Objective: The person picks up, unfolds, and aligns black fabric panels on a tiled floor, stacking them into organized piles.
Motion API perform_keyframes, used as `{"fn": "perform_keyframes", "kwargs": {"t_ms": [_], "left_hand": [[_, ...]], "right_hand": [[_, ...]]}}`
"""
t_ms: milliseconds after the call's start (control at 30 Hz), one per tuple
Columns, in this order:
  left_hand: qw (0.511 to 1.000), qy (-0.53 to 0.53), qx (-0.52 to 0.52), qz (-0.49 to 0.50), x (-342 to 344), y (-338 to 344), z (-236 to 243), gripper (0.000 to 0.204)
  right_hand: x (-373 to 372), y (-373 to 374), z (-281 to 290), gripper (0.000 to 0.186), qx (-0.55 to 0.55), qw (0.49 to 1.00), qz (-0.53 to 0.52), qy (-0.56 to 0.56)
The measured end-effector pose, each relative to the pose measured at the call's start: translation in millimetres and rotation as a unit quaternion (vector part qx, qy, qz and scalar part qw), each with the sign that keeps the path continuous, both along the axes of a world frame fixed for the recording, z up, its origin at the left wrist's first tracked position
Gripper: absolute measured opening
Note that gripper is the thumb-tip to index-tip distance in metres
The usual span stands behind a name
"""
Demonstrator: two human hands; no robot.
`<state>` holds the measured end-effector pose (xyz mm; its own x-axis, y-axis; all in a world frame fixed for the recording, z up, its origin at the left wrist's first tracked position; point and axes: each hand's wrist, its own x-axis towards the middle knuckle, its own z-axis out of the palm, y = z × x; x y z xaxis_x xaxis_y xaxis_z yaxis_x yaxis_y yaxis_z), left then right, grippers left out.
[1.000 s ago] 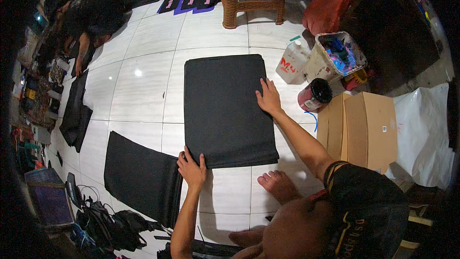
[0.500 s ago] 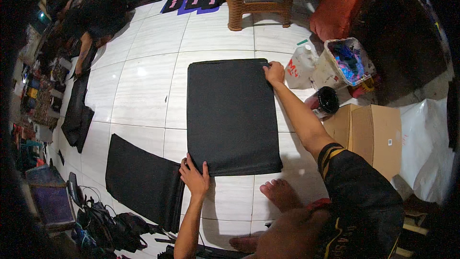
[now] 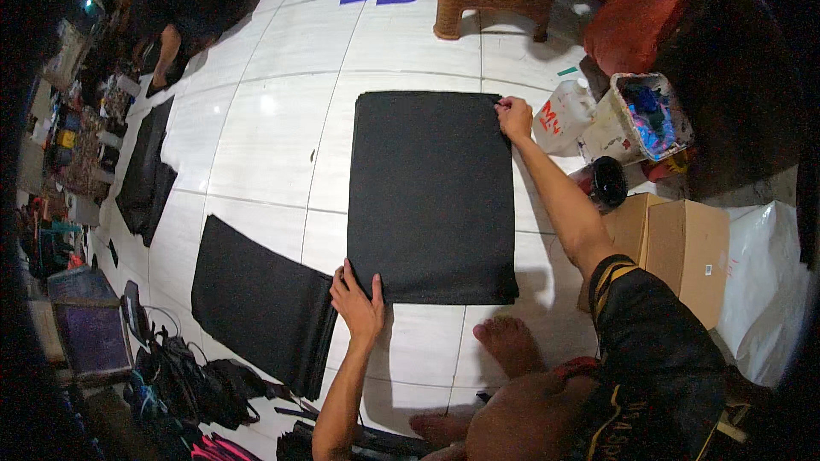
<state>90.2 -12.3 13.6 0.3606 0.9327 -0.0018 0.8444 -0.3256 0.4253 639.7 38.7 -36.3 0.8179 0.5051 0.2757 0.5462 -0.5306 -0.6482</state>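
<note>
A stack of black rectangular fabric sheets [image 3: 434,196] lies on the white tiled floor in front of me. My right hand [image 3: 515,118] is at its far right corner, fingers and thumb pinched on the edge of the top sheet. At the near left corner rests my left hand [image 3: 359,303], its thumb and fingers spread along the edges. A second black stack [image 3: 260,303] lies slantwise to the left, just beside my left hand.
To the right stand a white jug [image 3: 564,115], a paint-stained bucket [image 3: 611,132], a dark jar [image 3: 605,184] and a cardboard box [image 3: 683,256]. A brown woven-pattern stool [image 3: 448,13] is at the back. Another person [image 3: 192,0] crouches far left, near black fabric [image 3: 147,175].
The whole view has shifted, so the stack and floor things appear further right and slightly higher. Both hands stay at the same corners. The other person's arm has drawn back from the black fabric.
</note>
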Motion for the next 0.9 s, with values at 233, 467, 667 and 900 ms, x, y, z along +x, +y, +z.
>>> {"fn": "perform_keyframes", "kwargs": {"t_ms": [233,467,667,900], "left_hand": [[0.992,0.011,0.098,-0.08,-0.2,-13.1,13.7,0.061],[0.972,-0.002,0.022,-0.234,-31.9,-16.2,10.4,0.062],[0.962,0.022,0.0,-0.273,-57.6,-19.4,-8.2,0.071],[0.95,0.044,0.056,-0.305,-65.3,-17.7,-20.1,0.075]], "right_hand": [[-113.5,-42.2,59.0,0.042,-0.005,0.995,0.064,-0.08],[-358.8,-165.7,75.6,0.069,-0.127,0.839,0.528,0.031],[-401.3,-195.2,78.5,0.081,-0.188,0.844,0.502,-0.021],[-450.3,-175.1,77.4,0.081,-0.211,0.845,0.486,-0.065]]}}
